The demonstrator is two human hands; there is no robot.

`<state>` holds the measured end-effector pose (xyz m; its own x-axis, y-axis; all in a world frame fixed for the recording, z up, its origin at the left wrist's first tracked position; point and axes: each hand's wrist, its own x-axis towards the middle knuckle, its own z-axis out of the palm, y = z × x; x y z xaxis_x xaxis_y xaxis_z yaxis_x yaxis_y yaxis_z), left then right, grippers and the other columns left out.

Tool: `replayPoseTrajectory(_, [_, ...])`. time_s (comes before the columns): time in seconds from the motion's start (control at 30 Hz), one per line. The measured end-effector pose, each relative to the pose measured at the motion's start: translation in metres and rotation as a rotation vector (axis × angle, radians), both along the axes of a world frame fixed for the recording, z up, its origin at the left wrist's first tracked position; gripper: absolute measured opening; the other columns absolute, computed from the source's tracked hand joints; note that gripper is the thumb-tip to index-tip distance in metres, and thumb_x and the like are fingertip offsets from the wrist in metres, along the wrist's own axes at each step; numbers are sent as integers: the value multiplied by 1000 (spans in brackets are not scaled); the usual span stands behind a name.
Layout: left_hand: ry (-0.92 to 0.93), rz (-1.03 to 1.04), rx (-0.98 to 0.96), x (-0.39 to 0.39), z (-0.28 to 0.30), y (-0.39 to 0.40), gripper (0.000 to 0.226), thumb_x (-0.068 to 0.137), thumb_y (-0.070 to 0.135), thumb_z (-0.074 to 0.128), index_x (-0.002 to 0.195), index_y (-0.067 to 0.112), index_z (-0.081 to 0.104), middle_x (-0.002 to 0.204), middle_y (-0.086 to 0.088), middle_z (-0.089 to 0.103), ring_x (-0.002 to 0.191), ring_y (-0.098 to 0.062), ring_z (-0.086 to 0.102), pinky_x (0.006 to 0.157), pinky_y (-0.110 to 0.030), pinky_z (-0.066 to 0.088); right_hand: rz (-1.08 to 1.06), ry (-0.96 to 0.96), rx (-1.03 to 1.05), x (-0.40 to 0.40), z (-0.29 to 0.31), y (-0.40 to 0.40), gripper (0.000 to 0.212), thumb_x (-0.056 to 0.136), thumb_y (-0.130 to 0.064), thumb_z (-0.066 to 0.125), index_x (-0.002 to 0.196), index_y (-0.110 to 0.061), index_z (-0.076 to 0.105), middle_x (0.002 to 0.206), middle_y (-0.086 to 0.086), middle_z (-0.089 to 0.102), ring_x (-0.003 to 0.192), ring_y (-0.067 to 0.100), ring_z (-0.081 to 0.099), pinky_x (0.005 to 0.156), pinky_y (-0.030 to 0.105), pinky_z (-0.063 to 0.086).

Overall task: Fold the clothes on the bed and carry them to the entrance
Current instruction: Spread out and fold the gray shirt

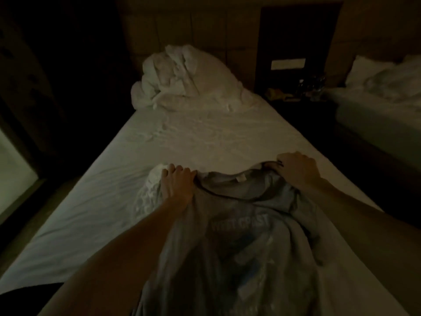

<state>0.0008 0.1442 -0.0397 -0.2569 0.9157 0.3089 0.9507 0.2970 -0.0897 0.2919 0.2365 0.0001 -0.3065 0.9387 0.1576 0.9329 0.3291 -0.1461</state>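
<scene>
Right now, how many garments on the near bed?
2: a gray T-shirt gripped by both hands, and a white garment under the left hand. More may be hidden.

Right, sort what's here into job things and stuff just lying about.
Job: grey shirt, held by left hand and right hand; white garment beside it; bed.
Lying about: bundled duvet, nightstand clutter, second bed.

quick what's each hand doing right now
Left hand: grips the grey t-shirt at its left shoulder.
Right hand: grips the same t-shirt at its right shoulder.
</scene>
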Motion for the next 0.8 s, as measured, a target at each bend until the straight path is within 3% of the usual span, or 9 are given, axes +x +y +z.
replayPoseTrajectory(0.1, [-18,10,11,-7,-58,32,37,104,37,32,116,23,63,122,-5,62,125,-30,44,103,-42,29,-40,-67,-43,-8,-64,34,39,96,-58,42,82,-24,55,91,9,58,84,31,57,68,33,36])
replayPoseTrajectory(0.2, [16,-56,56,-11,-98,60,28,98,37,48,96,20,70,101,-6,69,109,-31,55,97,-43,32,-62,-92,-78,-8,-113,61,45,95,-63,39,74,-24,49,88,8,60,75,28,53,66,31,35])
replayPoseTrajectory(0.3, [51,-104,100,-12,-125,87,23,86,34,64,68,21,68,72,-2,67,82,-30,62,81,-40,31,-105,-152,-125,-9,-147,79,50,94,-66,37,79,-22,54,92,9,61,86,31,60,67,31,37])
replayPoseTrajectory(0.4, [97,-199,146,-11,-143,100,18,75,29,64,61,19,63,66,0,60,72,-28,59,76,-37,30,-145,-191,-169,-9,-172,80,49,96,-63,36,100,-20,60,110,13,63,99,32,60,70,31,35])
replayPoseTrajectory(0.5, [70,-261,157,-11,-148,98,14,71,30,61,73,16,64,77,-4,62,77,-29,58,77,-38,32,-176,-170,-187,-8,-179,74,50,99,-58,31,113,-16,54,120,15,60,105,35,58,74,34,36])
replayPoseTrajectory(0.57, [0,-258,130,-11,-137,88,31,81,37,50,97,16,66,97,-7,63,90,-30,57,85,-40,37,-167,-113,-211,-9,-175,67,49,99,-57,30,109,-14,51,118,16,61,102,35,59,74,35,39])
replayPoseTrajectory(0.67, [-169,-230,245,-18,-109,62,41,90,36,44,123,15,58,121,-10,59,110,-34,54,105,-49,36,-157,-11,-242,-5,-161,50,50,97,-62,31,99,-14,47,111,17,63,92,32,60,77,37,47])
replayPoseTrajectory(0.8, [-266,-40,268,-39,-83,19,46,89,24,45,130,7,54,130,-17,55,120,-40,49,107,-51,34,-267,31,-358,18,-138,14,69,94,-70,30,136,-17,40,133,15,55,115,33,55,100,44,40])
